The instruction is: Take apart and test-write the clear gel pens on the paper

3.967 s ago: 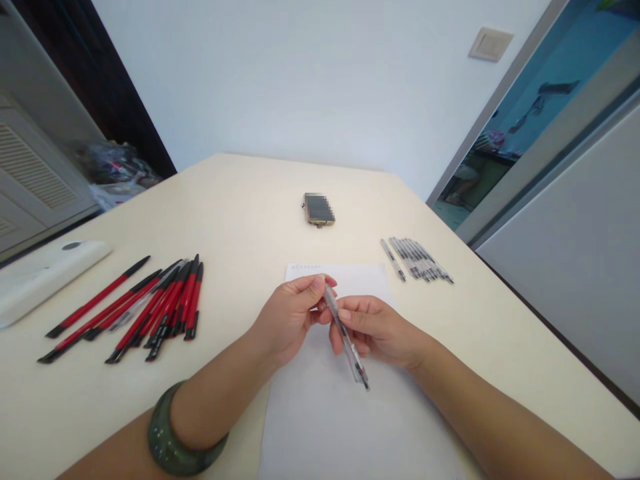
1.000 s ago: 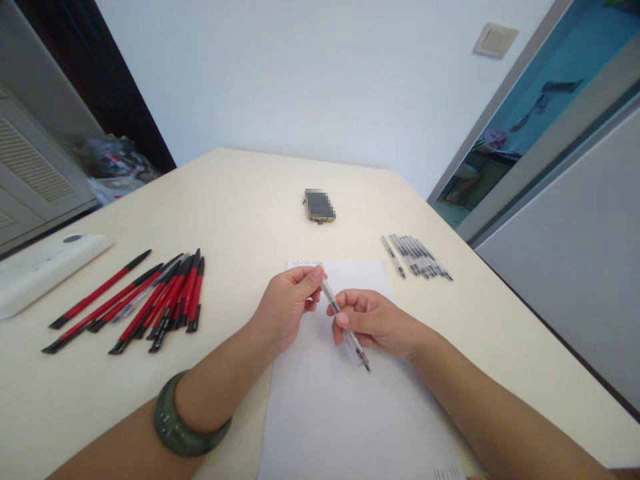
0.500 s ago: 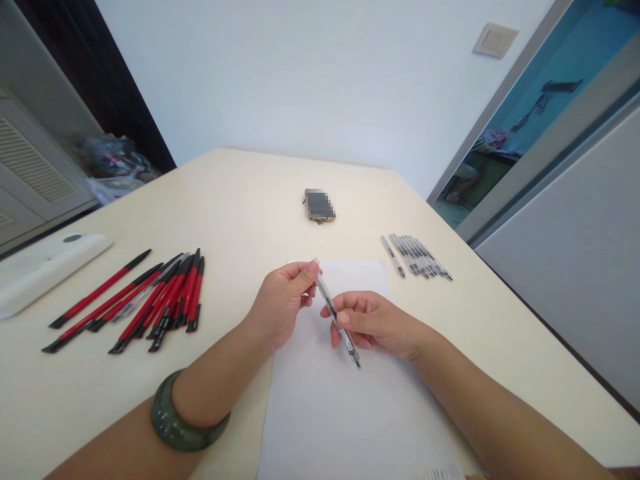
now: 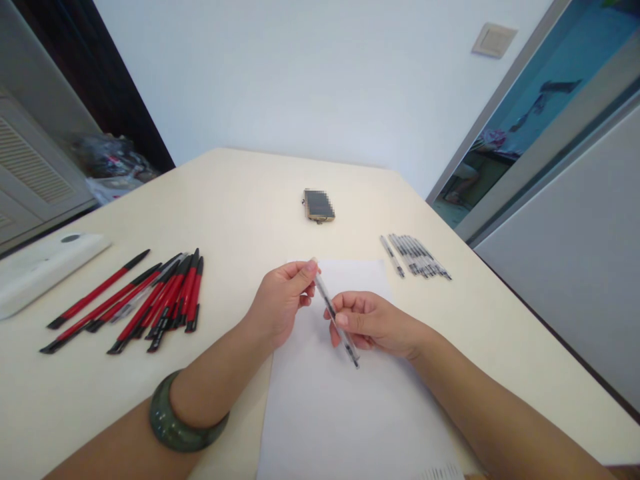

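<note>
A clear pen (image 4: 350, 347) is held at a slant above a white sheet of paper (image 4: 325, 413), its clip end pointing down toward me. My left hand (image 4: 284, 297) pinches the pen's upper end between thumb and fingers. Around the pen's middle, my right hand (image 4: 367, 320) is closed, with the thumb on top. A green bangle (image 4: 187, 417) circles my left wrist. To the right lies a row of similar clear pens (image 4: 417, 257), one slightly apart from the others.
Red and black pens (image 4: 165, 300) lie in a loose pile on the left, with a clear one among them. Behind them is a white oblong device (image 4: 50, 270). A small dark, blurred-out object (image 4: 319, 205) sits farther back on the cream table (image 4: 240, 200).
The pen has turned slightly about its length in my fingers, so its clip and printing show differently. Both hands stay nearly in place.
</note>
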Motion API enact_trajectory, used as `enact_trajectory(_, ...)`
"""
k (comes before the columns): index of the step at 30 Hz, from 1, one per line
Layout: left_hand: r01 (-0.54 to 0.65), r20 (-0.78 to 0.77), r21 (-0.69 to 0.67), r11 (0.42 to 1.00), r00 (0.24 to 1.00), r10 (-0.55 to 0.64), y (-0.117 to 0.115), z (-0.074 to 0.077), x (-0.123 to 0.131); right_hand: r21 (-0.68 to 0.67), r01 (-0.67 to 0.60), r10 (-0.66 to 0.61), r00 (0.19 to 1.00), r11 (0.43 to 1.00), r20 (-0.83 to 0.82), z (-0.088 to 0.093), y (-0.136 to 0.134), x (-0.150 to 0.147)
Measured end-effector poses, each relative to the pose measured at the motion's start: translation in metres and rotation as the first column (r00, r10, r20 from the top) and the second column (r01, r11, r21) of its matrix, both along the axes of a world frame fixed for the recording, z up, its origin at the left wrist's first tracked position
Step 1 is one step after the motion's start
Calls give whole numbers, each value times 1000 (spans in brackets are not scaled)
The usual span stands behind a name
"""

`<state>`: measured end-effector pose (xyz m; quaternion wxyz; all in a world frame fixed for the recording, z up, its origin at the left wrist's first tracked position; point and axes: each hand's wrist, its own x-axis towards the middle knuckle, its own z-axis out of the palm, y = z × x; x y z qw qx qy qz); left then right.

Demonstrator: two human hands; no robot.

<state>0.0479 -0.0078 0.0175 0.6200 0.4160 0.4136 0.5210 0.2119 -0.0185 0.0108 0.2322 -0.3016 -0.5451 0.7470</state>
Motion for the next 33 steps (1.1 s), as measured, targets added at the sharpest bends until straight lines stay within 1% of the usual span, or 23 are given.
enact_trajectory(5, 11, 7, 9, 1000, 1000, -11, 0, -1, 1, -18, -6, 6, 1000, 1000, 1, 3, -1, -1)
enact_trajectory(8, 7, 1, -4, 1000, 1000, -7, 0, 0, 1, 4, 1, -1, 1000, 1000, 14, 2, -1, 0)
enact_trajectory(11, 19, 16, 13, 1000, 1000, -19, -1, 0, 1, 26, 25, -26, 1000, 999, 16, 1, 0, 0)
enact_trajectory(13, 53, 30, 33, 998, 998, -54, -2, 1, 0, 27, 31, -32, 999, 999, 14, 2, 0, 0)
enact_trajectory(17, 159, 36, 36, 987, 986, -160, -5, 2, 1, 32, 53, -53, 999, 998, -9, 3, 0, 0)
enact_trajectory(20, 191, 39, 28, 981, 981, -192, -5, 2, 2, 37, 74, -72, 997, 997, -35, 3, 1, -1)
enact_trajectory(23, 175, 16, 30, 984, 984, -175, -3, 1, 1, 45, 91, -90, 996, 995, -12, 1, 2, -1)
enact_trajectory(28, 100, 5, 39, 994, 995, -100, -1, -2, 0, 30, 146, -147, 989, 989, 27, -2, 3, 1)
enact_trajectory(30, 93, 14, 39, 995, 996, -94, -1, -3, 1, 18, 159, -159, 987, 987, 34, -2, 3, 1)
enact_trajectory(33, 100, 9, 37, 994, 995, -100, -1, -3, 1, 31, 143, -145, 989, 989, 38, -1, 2, 1)
